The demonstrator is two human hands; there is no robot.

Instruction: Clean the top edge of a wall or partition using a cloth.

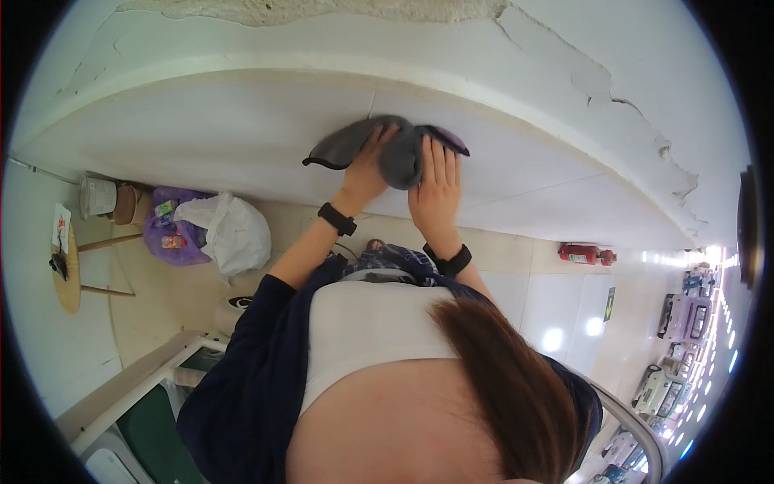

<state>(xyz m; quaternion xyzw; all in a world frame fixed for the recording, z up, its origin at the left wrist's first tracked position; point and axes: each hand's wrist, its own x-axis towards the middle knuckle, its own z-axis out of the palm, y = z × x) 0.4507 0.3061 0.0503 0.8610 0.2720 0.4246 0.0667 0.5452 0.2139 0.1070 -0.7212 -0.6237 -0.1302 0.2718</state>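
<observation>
A dark grey cloth (401, 158) with black edging lies bunched against the white tiled surface (242, 121) in front of me. My left hand (368, 173) grips its left part, with the fingertips partly sunk among the folds. On the cloth's right side my right hand (438, 177) rests flat, fingers straight and side by side. A purplish patch of the cloth shows just beyond those fingertips. Both wrists wear black bands.
Peeling plaster (597, 81) runs along the wall beyond the pale trim. At left are a white bag (242, 234), a purple bag (173, 242), a bucket (98, 196) and a small wooden table (68, 282). A red fire extinguisher (584, 254) lies at right.
</observation>
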